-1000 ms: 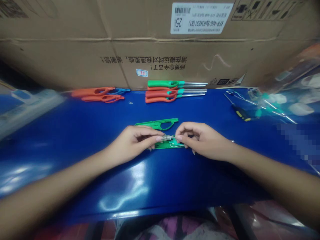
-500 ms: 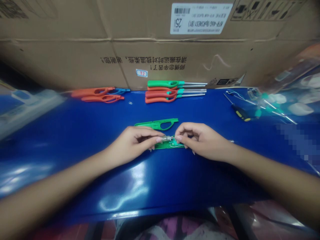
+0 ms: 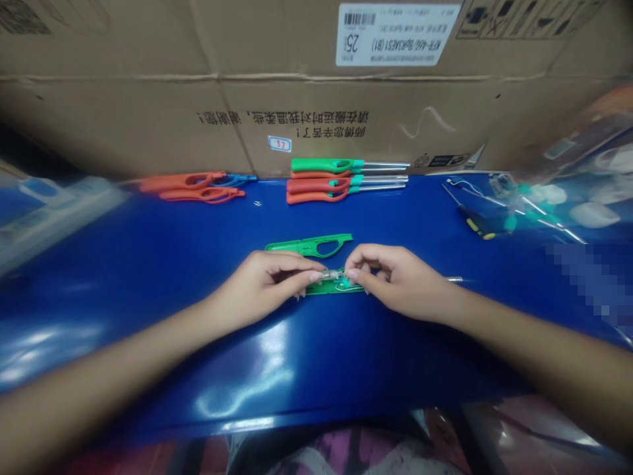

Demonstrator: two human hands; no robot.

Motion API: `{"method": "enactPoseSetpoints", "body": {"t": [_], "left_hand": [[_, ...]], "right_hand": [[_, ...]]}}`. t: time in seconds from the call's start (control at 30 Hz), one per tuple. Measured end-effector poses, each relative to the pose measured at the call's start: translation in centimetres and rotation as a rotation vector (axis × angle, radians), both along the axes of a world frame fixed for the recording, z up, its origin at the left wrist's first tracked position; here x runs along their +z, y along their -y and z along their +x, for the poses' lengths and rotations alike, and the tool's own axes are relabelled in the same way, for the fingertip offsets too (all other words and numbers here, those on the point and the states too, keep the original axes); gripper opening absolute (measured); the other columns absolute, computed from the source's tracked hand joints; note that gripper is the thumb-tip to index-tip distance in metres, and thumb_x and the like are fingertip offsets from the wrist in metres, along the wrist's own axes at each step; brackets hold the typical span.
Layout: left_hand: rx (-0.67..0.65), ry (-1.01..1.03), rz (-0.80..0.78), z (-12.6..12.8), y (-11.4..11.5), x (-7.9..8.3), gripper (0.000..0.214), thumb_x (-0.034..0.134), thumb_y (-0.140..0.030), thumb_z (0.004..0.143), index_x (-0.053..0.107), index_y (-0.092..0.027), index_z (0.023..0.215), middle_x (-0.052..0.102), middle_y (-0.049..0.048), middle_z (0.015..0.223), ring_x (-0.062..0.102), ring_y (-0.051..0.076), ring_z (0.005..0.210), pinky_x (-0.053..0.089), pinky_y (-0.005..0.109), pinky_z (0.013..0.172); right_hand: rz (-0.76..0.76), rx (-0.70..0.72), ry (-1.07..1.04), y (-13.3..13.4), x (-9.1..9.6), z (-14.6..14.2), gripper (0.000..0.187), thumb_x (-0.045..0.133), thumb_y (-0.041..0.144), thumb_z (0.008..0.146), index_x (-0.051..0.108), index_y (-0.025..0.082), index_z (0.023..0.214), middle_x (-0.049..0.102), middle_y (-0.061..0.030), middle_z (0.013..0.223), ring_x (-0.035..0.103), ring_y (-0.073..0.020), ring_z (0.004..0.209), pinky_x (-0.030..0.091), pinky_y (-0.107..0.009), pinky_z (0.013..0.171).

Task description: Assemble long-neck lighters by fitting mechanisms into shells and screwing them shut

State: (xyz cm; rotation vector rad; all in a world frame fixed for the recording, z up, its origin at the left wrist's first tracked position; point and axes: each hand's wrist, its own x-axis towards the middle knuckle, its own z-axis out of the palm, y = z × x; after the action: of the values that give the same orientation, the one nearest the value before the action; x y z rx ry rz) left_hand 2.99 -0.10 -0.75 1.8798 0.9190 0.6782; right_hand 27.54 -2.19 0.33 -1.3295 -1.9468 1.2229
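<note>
My left hand (image 3: 270, 284) is closed, thumb and fingers pinching a clear lighter gas tank (image 3: 329, 274). My right hand (image 3: 400, 280) is closed at the right end of that tank, its thumb and forefinger together; whatever small part they pinch is hidden. Under both hands lies a green lighter shell half (image 3: 320, 289) with a teal piece (image 3: 345, 282) and a white wire in it. The other green shell half (image 3: 316, 247), with its trigger-guard loop, rests just beyond my hands. A metal tube end (image 3: 455, 279) shows past my right wrist.
Assembled long-necked lighters (image 3: 321, 187) are stacked at the back, beside orange shell halves (image 3: 192, 188). A screwdriver (image 3: 475, 221) and loose metal tubes (image 3: 558, 224) lie to the right. A cardboard wall (image 3: 148, 125) closes off the blue table (image 3: 336, 369). A translucent plastic tray (image 3: 59, 214) stands left.
My right hand has shifted very slightly to the left, and more of the metal tube shows behind the wrist. Otherwise both hands keep the same pinch.
</note>
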Motion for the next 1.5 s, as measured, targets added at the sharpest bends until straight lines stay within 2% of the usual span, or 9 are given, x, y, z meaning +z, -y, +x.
{"method": "enactPoseSetpoints", "body": {"t": [0.33,0.97,1.5], "left_hand": [[-0.017,0.002,0.038,0.14,0.13,-0.02,0.021,0.066,-0.027,0.093,0.079,-0.017,0.106,0.078,0.0066,0.098,0.065,0.010,0.062,0.055,0.020,0.062],[-0.033,-0.004,0.068,0.26,0.25,0.12,0.020,0.065,-0.026,0.095,0.080,-0.019,0.105,0.078,0.0049,0.090,0.064,0.011,0.065,0.054,0.021,0.064],[0.044,0.026,0.013,0.76,0.45,0.25,0.018,0.067,-0.027,0.092,0.082,-0.018,0.098,0.077,0.0049,0.084,0.063,0.011,0.062,0.052,0.020,0.058]], "right_hand": [[0.017,0.007,0.010,-0.02,-0.15,-0.09,0.016,0.058,0.030,0.094,0.063,0.017,0.087,0.051,0.0060,0.063,0.040,-0.0056,0.051,0.031,-0.021,0.047],[0.020,0.010,0.026,0.12,-0.08,-0.14,0.016,0.058,0.031,0.093,0.063,0.018,0.086,0.051,0.0050,0.065,0.038,-0.0068,0.052,0.030,-0.022,0.049],[0.046,0.010,0.040,0.16,-0.51,-0.25,0.016,0.058,0.031,0.093,0.064,0.018,0.087,0.052,0.0048,0.064,0.040,-0.0071,0.052,0.031,-0.023,0.050]]}}
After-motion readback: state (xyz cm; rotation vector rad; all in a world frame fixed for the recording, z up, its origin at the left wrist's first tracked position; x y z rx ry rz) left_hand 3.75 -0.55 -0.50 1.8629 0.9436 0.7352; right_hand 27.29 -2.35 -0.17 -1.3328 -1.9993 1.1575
